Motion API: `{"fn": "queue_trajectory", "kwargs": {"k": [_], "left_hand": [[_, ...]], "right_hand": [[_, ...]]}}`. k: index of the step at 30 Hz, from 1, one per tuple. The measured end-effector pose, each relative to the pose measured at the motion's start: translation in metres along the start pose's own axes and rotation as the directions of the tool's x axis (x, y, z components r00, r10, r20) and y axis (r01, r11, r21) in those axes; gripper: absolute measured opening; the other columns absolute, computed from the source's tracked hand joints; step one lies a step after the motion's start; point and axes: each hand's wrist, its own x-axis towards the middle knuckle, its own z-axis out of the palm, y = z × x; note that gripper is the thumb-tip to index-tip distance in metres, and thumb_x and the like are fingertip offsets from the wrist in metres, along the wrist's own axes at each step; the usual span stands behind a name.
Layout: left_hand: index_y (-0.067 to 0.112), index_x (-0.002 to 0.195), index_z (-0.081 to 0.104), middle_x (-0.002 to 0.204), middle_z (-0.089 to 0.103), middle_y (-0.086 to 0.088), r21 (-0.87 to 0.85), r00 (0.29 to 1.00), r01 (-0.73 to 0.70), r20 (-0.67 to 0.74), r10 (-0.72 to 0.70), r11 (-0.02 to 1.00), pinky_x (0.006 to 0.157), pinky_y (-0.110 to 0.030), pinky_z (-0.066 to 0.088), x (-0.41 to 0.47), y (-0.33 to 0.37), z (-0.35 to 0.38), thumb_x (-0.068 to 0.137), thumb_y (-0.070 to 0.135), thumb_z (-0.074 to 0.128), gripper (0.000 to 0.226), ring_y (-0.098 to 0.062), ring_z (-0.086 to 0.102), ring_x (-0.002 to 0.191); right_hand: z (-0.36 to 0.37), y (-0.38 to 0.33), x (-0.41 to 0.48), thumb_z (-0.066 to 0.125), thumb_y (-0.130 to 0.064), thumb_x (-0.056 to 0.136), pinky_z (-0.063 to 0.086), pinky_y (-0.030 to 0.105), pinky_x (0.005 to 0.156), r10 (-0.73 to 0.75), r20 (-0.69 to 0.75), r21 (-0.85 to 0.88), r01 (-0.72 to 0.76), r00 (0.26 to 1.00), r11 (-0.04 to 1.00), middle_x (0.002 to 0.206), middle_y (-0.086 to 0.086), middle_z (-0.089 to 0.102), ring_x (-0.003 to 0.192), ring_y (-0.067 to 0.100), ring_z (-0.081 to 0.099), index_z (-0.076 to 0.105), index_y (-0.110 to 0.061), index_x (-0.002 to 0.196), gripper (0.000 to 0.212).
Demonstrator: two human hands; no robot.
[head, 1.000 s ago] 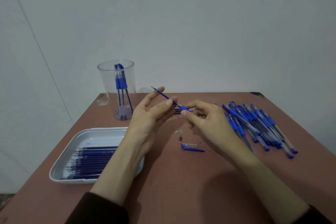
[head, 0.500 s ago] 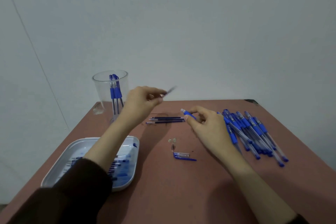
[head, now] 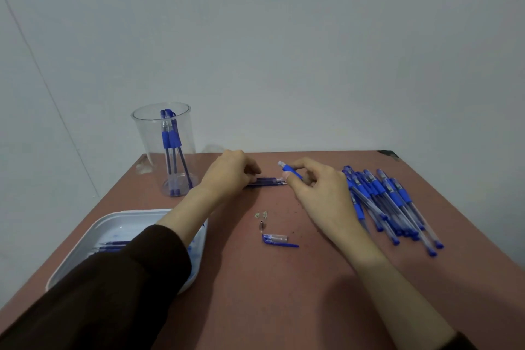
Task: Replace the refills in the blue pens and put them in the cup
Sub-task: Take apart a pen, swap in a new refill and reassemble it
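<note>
Near left: white tray [head: 82, 253] on the reddish-brown table [head: 255, 301], holding spare refills [head: 113, 244], largely hidden behind a dark sleeve [head: 113, 293] crossing over its right side.

Far left, beyond the tray: clear cup [head: 142, 136], upright, with a few blue pens [head: 170, 139] standing inside, leaning together.

Right of the cup, at the far middle: left hand [head: 227, 173], back up, fingers curled down over the left ends of loose refills [head: 268, 181] lying flat on the table. Pinching or merely touching, cannot tell; fingertips out of sight beneath the knuckles.

Just beside the right ends of those refills: right hand [head: 318, 193], thumb and curled fingers pinching a pen barrel [head: 288, 170] by its blue grip, raised off the table, clear end tilted up and to the left.

Nearer, in the middle, between the two forearms: small pale bits [head: 262, 214], a small metal tip [head: 261, 226] and a blue cap [head: 277, 239] with its clip pointing right, all apart from either hand.

Far right: heap of blue pens [head: 389, 202] fanned across the table, left edge partly covered by the right hand and wrist.

Behind everything: plain pale wall [head: 284, 51].
</note>
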Motion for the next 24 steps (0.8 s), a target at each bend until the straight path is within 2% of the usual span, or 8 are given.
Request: {"fn": "queue_trajectory", "kwargs": {"k": [3,7,10,13,16,17,20,24], "left_hand": [[0.009,0.1,0.073,0.096,0.073,-0.007,-0.04,0.999,-0.008,-0.038,0.006,0.999,0.085,-0.035,0.052,-0.007,-0.002,-0.007,0.082,0.007,0.066,0.02,-0.02,0.066,0.089],[0.009,0.101,0.073,0.094,0.073,-0.004,-0.048,0.998,-0.026,-0.06,0.023,0.998,0.075,-0.012,0.041,-0.031,-0.007,-0.027,0.082,0.005,0.066,0.02,-0.008,0.062,0.081],[0.011,0.096,0.075,0.088,0.072,0.0,-0.06,0.996,-0.019,-0.083,0.014,0.998,0.066,-0.002,0.038,-0.059,-0.018,-0.049,0.08,0.007,0.07,0.017,0.0,0.058,0.07],[0.021,0.088,0.076,0.082,0.071,0.011,-0.053,1.0,0.029,-0.012,-0.029,0.998,0.066,-0.003,0.04,-0.092,-0.036,-0.074,0.079,0.013,0.073,0.012,0.01,0.059,0.067],[0.022,0.088,0.076,0.078,0.068,0.016,0.015,0.99,0.087,0.107,-0.088,0.996,0.065,0.0,0.039,-0.121,-0.052,-0.089,0.079,0.013,0.073,0.014,0.015,0.057,0.072],[0.022,0.091,0.076,0.079,0.068,0.017,0.048,0.985,0.107,0.133,-0.112,0.993,0.066,0.001,0.038,-0.127,-0.056,-0.091,0.08,0.013,0.073,0.015,0.015,0.057,0.071],[0.021,0.098,0.075,0.09,0.072,0.012,0.129,0.972,0.137,0.175,-0.159,0.982,0.066,0.003,0.037,-0.138,-0.065,-0.092,0.081,0.014,0.071,0.018,0.013,0.056,0.069],[0.018,0.1,0.075,0.095,0.073,0.007,0.198,0.968,0.11,0.202,-0.151,0.974,0.063,0.005,0.034,-0.14,-0.066,-0.09,0.082,0.012,0.069,0.02,0.011,0.052,0.066]], "right_hand": [[0.001,0.0,-0.002,0.064,-0.03,0.088,0.038,0.03,0.055,-0.008,0.02,0.006,0.008,1.0,1.0,0.055,-0.003,0.042,0.053,0.012,0.038,0.07,-0.026,0.09,0.008],[0.008,-0.004,-0.007,0.064,-0.028,0.087,0.038,0.029,0.055,-0.045,0.072,0.029,0.044,0.996,0.999,0.054,-0.002,0.044,0.051,0.009,0.039,0.071,-0.026,0.09,0.007],[0.015,-0.009,-0.014,0.064,-0.027,0.088,0.042,0.03,0.058,-0.107,0.124,0.026,0.105,0.987,0.994,0.052,-0.004,0.045,0.051,0.006,0.046,0.068,-0.028,0.086,0.004],[0.025,-0.014,-0.024,0.064,-0.033,0.087,0.044,0.029,0.057,-0.19,0.187,0.013,0.191,0.964,0.982,0.054,-0.004,0.054,0.055,0.009,0.055,0.065,-0.034,0.084,0.003],[0.029,-0.019,-0.032,0.062,-0.038,0.087,0.036,0.015,0.053,-0.222,0.262,-0.067,0.247,0.939,0.967,0.063,-0.005,0.062,0.067,0.011,0.055,0.066,-0.034,0.09,0.007],[0.03,-0.02,-0.033,0.062,-0.038,0.086,0.039,0.015,0.055,-0.228,0.27,-0.068,0.254,0.935,0.965,0.065,-0.005,0.064,0.067,0.011,0.056,0.066,-0.034,0.091,0.007],[0.032,-0.018,-0.034,0.063,-0.037,0.086,0.048,0.032,0.063,-0.246,0.272,-0.038,0.266,0.93,0.963,0.066,-0.003,0.064,0.063,0.012,0.057,0.068,-0.032,0.092,0.01],[0.031,-0.017,-0.034,0.064,-0.034,0.087,0.042,0.022,0.06,-0.233,0.286,-0.064,0.261,0.93,0.963,0.065,-0.004,0.063,0.064,0.011,0.056,0.069,-0.032,0.092,0.007]]}}
